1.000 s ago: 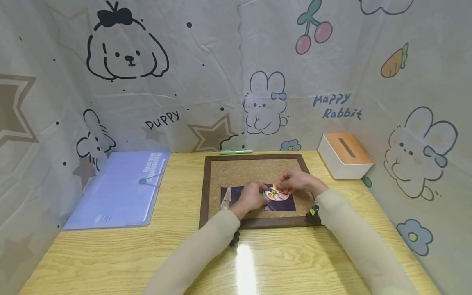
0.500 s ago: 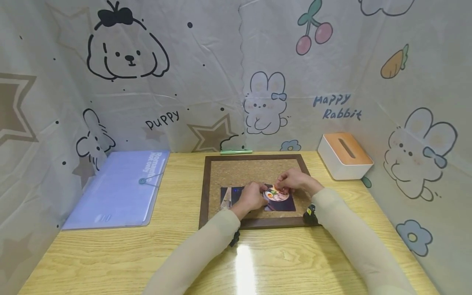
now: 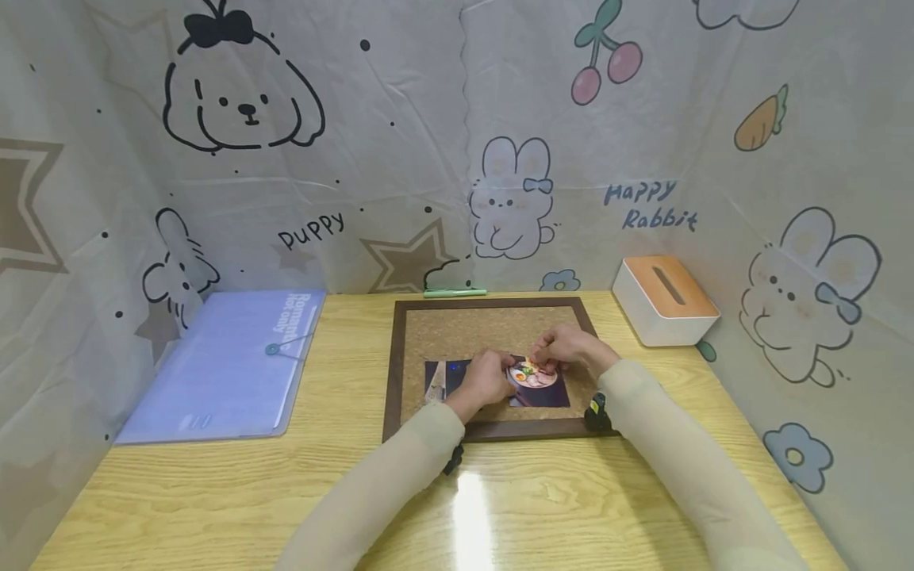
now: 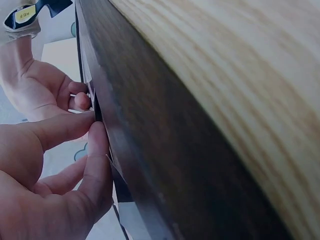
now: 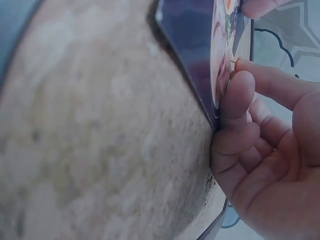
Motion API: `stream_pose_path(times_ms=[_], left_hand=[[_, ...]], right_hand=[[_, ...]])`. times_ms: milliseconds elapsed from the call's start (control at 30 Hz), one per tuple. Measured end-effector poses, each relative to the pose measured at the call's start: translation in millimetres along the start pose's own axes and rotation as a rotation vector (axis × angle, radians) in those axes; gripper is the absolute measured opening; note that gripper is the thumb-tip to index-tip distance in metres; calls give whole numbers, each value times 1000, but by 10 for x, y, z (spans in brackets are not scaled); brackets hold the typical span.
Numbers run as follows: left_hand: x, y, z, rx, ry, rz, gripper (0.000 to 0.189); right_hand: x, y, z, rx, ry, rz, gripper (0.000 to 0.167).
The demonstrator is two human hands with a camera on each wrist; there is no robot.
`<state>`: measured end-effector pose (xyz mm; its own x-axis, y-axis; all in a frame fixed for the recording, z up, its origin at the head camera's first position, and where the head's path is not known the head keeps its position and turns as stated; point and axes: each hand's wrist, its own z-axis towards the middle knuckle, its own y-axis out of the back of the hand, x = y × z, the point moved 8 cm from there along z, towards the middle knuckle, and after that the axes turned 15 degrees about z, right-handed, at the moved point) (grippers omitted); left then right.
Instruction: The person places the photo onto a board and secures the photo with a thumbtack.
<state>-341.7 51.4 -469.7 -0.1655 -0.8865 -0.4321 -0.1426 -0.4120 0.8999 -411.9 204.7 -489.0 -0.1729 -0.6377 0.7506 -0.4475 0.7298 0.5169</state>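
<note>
On the framed cork board (image 3: 457,329) lies a photo of a bowl of ramen (image 3: 539,394), partly covering or beside a second dark photo (image 3: 437,379). My left hand (image 3: 485,379) touches the ramen photo's left side with thumb and fingertips, resting across the other photo. At the ramen photo's top edge, my right hand (image 3: 567,346) pinches a small orange push pin (image 5: 237,63) between thumb and index finger. Its thin metal point faces the photo's surface in the right wrist view. Whether the point has entered the cork cannot be seen. One photo corner stands slightly off the cork.
A lilac document folder (image 3: 221,365) with a string closure lies at the left. Behind the board is a green pen (image 3: 455,293). A white tissue box (image 3: 664,301) with a wooden lid stands at the back right. Printed curtains enclose the table.
The right wrist has shifted slightly left and turned a little, its fingers staying at the photo's top edge. The left hand keeps its place on the photo. The head view has shifted slightly.
</note>
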Motion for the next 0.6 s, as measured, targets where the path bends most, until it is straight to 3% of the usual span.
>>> stream_pose_path(times_ms=[300,600], left_hand=[[-12,15,-3,13,14,-5,47],[-19,10,-20,29,33,44,41]], right_hand=[[29,0,-3,-34,22,-55,13],[47,-16,15,-5,45,-45,13]])
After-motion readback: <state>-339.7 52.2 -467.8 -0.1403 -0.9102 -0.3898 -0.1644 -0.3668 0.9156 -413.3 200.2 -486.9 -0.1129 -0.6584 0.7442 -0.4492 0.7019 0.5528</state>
